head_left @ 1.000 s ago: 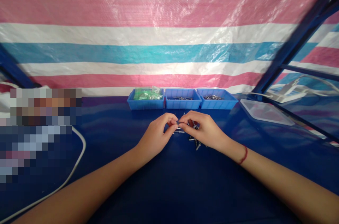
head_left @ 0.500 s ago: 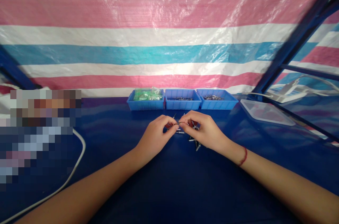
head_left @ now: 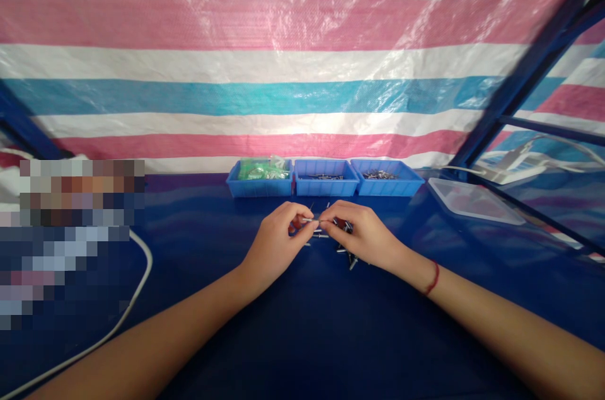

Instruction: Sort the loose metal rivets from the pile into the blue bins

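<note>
My left hand (head_left: 280,237) is closed in a pinch on a thin silver blind rivet (head_left: 307,220). My right hand (head_left: 363,230) meets it from the other side, its thumb and forefinger pinched on the thin end of that same rivet. The fingertips of both hands nearly touch, just above the blue tabletop (head_left: 302,331). Under and beside my right hand lies a small heap of loose rivets (head_left: 350,256), partly hidden by the fingers. A few single rivets (head_left: 321,236) are scattered below the fingertips.
Three blue bins stand in a row behind my hands: the left bin (head_left: 259,189) holds green and clear plastic bags, the middle bin (head_left: 326,188) and right bin (head_left: 391,187) hold small metal pieces. A translucent lid (head_left: 475,201) lies right; a white cable (head_left: 150,261) curves at left.
My left fingers have shifted slightly, so that more of the silver rivet shows between them. My right hand stays nearly in place. The bins have not moved.
</note>
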Motion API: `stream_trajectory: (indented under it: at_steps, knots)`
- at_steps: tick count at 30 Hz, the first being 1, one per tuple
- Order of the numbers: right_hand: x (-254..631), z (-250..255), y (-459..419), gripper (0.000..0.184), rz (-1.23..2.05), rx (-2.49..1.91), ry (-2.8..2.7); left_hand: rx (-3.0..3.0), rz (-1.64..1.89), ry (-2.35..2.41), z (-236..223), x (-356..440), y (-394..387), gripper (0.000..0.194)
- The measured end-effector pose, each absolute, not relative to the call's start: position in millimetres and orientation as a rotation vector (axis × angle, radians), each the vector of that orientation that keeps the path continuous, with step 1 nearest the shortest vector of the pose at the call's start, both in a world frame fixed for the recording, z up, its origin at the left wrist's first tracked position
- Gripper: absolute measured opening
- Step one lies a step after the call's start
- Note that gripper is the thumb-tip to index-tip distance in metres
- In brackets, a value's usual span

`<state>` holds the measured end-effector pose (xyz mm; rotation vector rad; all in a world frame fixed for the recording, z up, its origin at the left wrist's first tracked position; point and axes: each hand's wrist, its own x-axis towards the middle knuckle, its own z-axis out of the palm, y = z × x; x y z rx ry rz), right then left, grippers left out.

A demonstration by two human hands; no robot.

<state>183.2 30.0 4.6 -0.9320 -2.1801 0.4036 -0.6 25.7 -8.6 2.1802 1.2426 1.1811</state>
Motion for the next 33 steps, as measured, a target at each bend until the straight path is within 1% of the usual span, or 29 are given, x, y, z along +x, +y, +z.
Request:
stream_trajectory:
  at_steps: [4, 8, 11, 14, 18, 20, 23, 29, 33]
  knots:
    - [188.4, 3.2, 38.2, 0.019, 0.447, -1.037, -2.057, 2.246, 1.147, 1.306, -6.5, -0.6, 25.1, 0.020]
    - [214.1, 4.0, 62.4, 0.026, 0.360, -1.258, -1.708, 2.524, 0.874, 1.353, 3.6, -5.4, 23.2, 0.015]
    - [240.5, 6.9, 81.4, 0.027, 0.224, -1.422, -1.485, 2.656, 0.633, 1.358, 10.0, -11.1, 21.9, 0.020]
    - [258.8, 9.9, 92.0, 0.028, 0.062, -1.592, -1.476, 2.679, 0.501, 1.357, 11.6, -15.4, 21.9, 0.023]
    - [260.3, 14.1, 90.2, 0.030, -0.106, -1.710, -1.570, 2.671, 0.460, 1.332, 11.9, -18.0, 24.2, 0.015]
    - [253.2, 16.4, 84.3, 0.029, -0.100, -1.691, -1.598, 2.670, 0.445, 1.310, 12.3, -18.2, 25.5, 0.016]
    - [236.8, 18.8, 71.4, 0.025, -0.037, -1.549, -1.724, 2.686, 0.479, 1.302, 11.3, -16.6, 26.6, 0.019]
    - [200.0, 16.7, 37.3, 0.018, 0.203, -1.075, -2.178, 2.464, 0.848, 1.227, 1.7, -6.6, 26.6, 0.016]
    - [189.0, 15.4, 22.7, 0.020, 0.252, -0.900, -2.334, 2.332, 0.963, 1.115, -3.5, -3.5, 26.8, 0.012]
